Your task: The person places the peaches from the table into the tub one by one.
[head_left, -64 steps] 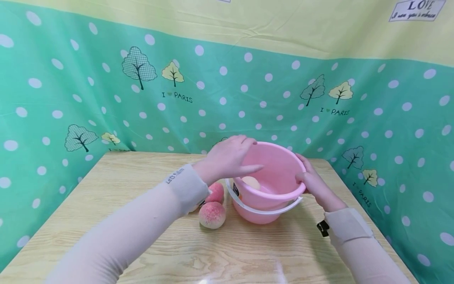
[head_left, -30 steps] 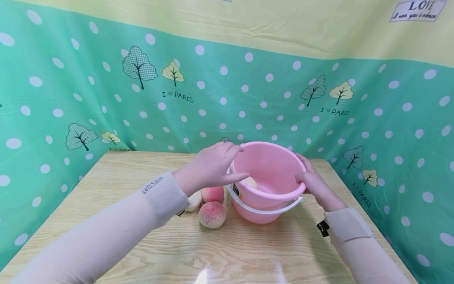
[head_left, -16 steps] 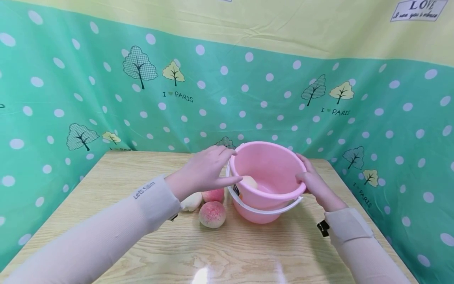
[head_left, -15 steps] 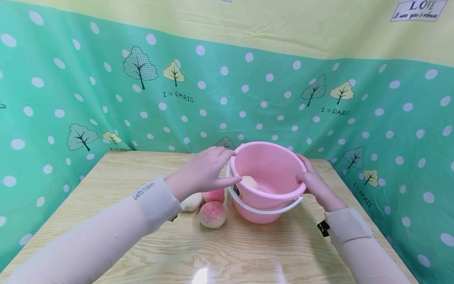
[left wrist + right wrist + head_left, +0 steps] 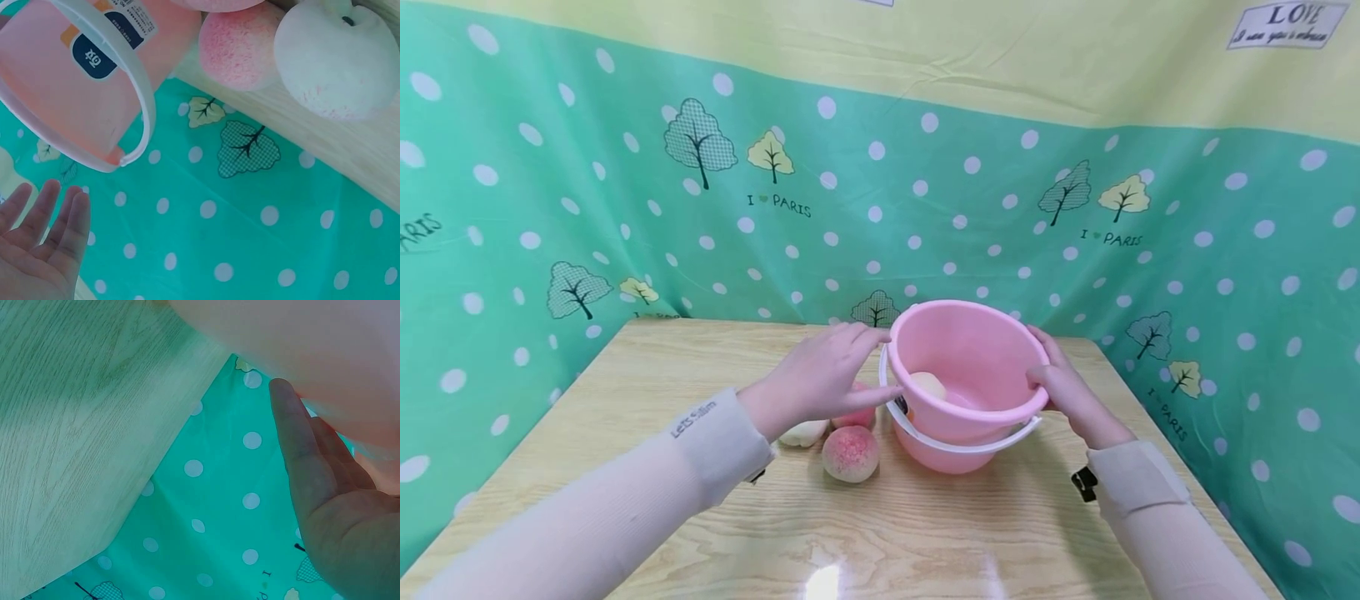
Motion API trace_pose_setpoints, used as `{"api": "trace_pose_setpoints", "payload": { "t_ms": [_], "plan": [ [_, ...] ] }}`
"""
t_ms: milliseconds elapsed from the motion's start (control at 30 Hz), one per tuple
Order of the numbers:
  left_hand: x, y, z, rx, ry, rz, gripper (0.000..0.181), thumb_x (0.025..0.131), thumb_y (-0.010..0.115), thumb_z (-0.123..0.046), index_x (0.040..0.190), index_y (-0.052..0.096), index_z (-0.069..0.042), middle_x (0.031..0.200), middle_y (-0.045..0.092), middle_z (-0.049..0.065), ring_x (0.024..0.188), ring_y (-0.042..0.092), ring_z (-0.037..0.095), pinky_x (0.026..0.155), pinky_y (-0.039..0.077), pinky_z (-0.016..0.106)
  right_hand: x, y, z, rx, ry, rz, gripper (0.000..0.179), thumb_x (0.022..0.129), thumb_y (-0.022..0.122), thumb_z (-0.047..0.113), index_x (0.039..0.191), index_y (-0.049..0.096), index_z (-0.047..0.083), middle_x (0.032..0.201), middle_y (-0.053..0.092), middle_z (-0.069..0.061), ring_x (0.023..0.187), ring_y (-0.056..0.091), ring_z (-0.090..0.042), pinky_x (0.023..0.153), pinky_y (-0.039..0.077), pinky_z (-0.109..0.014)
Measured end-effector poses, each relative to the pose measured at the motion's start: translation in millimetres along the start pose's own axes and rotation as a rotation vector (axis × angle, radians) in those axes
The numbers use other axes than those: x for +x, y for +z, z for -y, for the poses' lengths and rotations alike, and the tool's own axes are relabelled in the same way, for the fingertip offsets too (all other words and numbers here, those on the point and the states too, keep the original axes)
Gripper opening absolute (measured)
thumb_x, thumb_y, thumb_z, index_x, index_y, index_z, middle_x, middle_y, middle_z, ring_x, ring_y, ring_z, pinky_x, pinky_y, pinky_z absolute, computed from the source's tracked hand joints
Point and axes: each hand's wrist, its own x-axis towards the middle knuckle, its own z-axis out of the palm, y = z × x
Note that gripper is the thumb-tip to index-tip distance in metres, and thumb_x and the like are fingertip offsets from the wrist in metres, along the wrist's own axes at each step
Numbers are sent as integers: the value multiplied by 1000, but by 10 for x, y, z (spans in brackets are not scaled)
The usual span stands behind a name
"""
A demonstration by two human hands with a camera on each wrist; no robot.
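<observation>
Pink bucket: we found the pink bucket (image 5: 977,350) standing toward the right of the wooden tabletop (image 5: 925,533), its mouth turned up and toward us; we could not tell whether it leaned slightly.
Bucket handle: the white handle (image 5: 955,448) hung down across the front, below the rim.
Bucket label: from the left wrist we noted a label (image 5: 94,56) in dark blue, orange and white on the outer wall.
Right hand: the right hand (image 5: 1062,382) gripped the bucket's right rim, thumb over the edge and fingers along the outside.
Left hand: the left hand (image 5: 820,371) hovered just beside the bucket's left rim, fingers extended and relaxed, thumb held apart; the left wrist view showed us a gap to the rim.
In the bucket: we saw one pale round fruit (image 5: 928,385) low inside, against the left side.
Left of the bucket: we logged a pink-and-cream peach (image 5: 851,454) in front, a second pink peach (image 5: 854,418) behind it, partly covered by the left hand, and a white fruit (image 5: 337,59) with pink flecks farther left; they lay close together on the tabletop.
Sleeves: we recorded pale sleeves (image 5: 595,517), lettering on the left cuff.
Backdrop: behind the tabletop we saw a green and yellow curtain (image 5: 887,192) with white dots and printed trees.
</observation>
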Motion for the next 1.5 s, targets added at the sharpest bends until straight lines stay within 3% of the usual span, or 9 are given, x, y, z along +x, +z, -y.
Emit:
{"api": "trace_pose_setpoints", "payload": {
  "t_ms": [167,333,633,1000,1200,1433,1500],
  "plan": [
    [-56,30,8,-7,24,-16,66,87,69,-51,137,56,-11,131,63,6,122,59,24,103,49,43,4,2,5,0,11,1,87,86,42,2,160,-2,15,158,14,-27,116,51,-41,73,54,-33],
    [-100,83,22,26,55,-25,65,87,69,-50,134,58,-7,127,65,8,119,61,25,101,51,42,13,5,6,5,18,0,89,84,42,1,160,-2,15,159,12,-27,122,46,-43,73,53,-32],
    [-185,132,27,40,8,33,65,88,68,-51,132,59,-6,126,64,10,118,61,27,97,54,43,6,-7,-1,0,-7,2,85,87,42,2,159,-1,14,157,16,-28,111,54,-40,72,54,-33],
    [-264,265,49,43,23,20,63,87,69,-53,129,60,-6,123,65,9,115,63,26,96,55,42,7,8,2,9,-6,1,86,86,42,1,160,-1,14,158,15,-28,115,51,-41,71,55,-33],
    [-306,335,41,49,17,20,61,87,69,-52,127,60,-7,119,66,8,111,64,25,89,57,40,2,8,8,7,-5,-2,86,86,42,1,160,-1,15,158,16,-27,118,50,-43,72,54,-33],
    [-345,398,13,38,37,-12,59,85,71,-50,124,60,-7,116,66,8,106,64,24,82,59,38,1,3,13,-6,-2,-12,86,86,43,2,160,0,15,156,20,-29,98,61,-34,69,55,-33],
    [-356,413,9,46,41,-17,59,85,71,-50,124,61,-7,114,66,8,103,64,23,80,59,37,4,4,9,-6,0,-12,87,85,43,2,160,0,15,156,19,-28,101,60,-35,69,55,-33]
  ]
}}
